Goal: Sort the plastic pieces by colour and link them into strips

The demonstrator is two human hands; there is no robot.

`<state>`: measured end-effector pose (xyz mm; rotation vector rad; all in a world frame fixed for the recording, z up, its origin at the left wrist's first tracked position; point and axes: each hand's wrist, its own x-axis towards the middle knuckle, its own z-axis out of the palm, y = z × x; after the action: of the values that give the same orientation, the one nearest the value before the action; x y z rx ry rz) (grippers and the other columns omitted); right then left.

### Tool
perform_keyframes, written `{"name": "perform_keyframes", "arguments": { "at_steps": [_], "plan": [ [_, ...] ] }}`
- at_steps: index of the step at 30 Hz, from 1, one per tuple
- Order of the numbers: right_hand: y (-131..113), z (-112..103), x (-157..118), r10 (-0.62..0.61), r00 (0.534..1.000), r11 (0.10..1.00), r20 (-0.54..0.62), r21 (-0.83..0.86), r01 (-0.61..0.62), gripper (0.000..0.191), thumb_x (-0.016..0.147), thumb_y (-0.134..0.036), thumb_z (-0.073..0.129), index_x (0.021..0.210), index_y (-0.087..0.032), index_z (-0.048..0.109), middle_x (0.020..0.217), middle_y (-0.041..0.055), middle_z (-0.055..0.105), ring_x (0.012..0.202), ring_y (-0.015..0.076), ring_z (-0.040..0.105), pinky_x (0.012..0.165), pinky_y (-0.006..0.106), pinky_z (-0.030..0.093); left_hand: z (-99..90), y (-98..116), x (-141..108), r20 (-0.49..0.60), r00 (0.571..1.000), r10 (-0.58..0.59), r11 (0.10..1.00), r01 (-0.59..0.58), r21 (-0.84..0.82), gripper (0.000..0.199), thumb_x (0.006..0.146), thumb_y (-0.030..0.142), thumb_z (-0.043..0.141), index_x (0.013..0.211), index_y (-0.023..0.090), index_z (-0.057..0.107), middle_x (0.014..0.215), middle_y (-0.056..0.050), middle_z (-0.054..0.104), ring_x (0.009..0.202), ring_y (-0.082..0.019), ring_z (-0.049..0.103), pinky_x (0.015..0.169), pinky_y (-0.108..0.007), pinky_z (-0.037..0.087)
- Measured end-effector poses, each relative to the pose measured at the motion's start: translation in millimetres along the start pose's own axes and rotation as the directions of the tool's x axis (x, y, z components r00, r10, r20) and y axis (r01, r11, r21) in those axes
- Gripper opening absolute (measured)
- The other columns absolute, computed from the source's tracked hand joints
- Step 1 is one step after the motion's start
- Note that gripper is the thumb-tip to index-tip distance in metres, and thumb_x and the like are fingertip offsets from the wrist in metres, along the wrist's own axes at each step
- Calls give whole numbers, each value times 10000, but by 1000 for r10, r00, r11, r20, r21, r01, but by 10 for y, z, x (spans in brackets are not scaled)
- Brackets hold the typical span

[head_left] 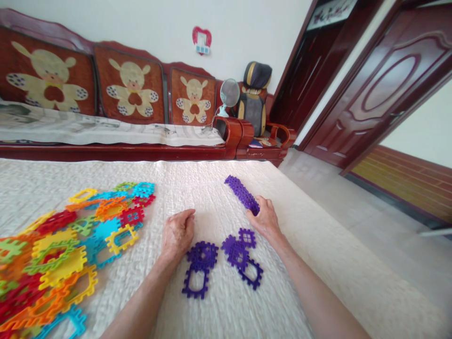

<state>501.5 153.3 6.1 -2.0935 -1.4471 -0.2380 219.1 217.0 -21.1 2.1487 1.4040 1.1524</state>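
My right hand grips the near end of a long row of purple interlocking plastic tiles, thumb on one side and fingers on the other. The row lies slantwise, its far end pointing away to the left. My left hand rests on the white quilted cover with its fingers curled in and nothing showing in them. Just beside its wrist lie overlapping purple tiles, with an open-framed purple tile below. Between my hands and nearer me is another loose group of purple tiles, one a small window-like square.
A large heap of red, yellow, orange, green and blue tiles spreads over the left of the quilted cover. Behind stands a wooden sofa with bear-patterned cushions. A small fan stands by its armrest. Doors are at right.
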Motion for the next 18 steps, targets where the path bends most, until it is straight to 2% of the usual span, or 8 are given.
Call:
{"name": "perform_keyframes", "arguments": {
  "at_steps": [5,8,11,13,15,18],
  "plan": [
    [17,28,-5,-25,999,1000,-31,-8,25,501,738,-353,606,1207,-193,529,1010,87,542,961,270,569,883,439,478,-8,16,1,0,1000,-2,1000,2,-5,347,861,295,432,1022,172,714,974,-72,747,912,-223,694,864,-346,536],
    [4,15,-3,-44,998,999,-49,-9,44,531,737,-377,619,1222,-186,522,1074,105,542,1009,291,556,905,470,467,-15,21,1,2,1000,-11,1000,11,-5,345,859,297,439,1020,166,715,967,-74,749,907,-224,695,861,-343,535],
    [-39,-28,-5,-111,982,991,-153,53,121,509,762,-359,602,1223,-161,520,1145,139,539,1092,315,527,943,494,448,-19,22,1,7,1000,-14,1000,14,-1,345,859,295,440,1022,164,714,964,-76,748,906,-227,694,862,-350,533],
    [-74,-68,-16,-178,958,965,-225,149,214,423,794,-307,565,1192,-166,538,1129,136,558,1096,289,534,959,464,447,-18,21,3,3,1000,-8,1000,8,-2,342,855,284,438,1020,166,713,965,-73,748,906,-225,693,863,-350,532],
    [-114,-110,-39,-260,947,914,-189,268,305,317,813,-252,528,1121,-193,572,1041,99,600,994,238,583,909,402,480,-14,19,5,-2,1000,-6,1000,6,-5,334,847,272,442,1014,172,713,958,-67,750,900,-219,694,858,-338,533],
    [-193,-160,-87,-384,923,836,-25,414,359,215,809,-208,513,1001,-210,610,913,47,632,797,171,609,750,313,508,-3,8,7,-7,1000,-8,1000,8,-9,325,842,272,448,1006,180,713,949,-59,752,897,-210,695,858,-321,533]
  ]
}}
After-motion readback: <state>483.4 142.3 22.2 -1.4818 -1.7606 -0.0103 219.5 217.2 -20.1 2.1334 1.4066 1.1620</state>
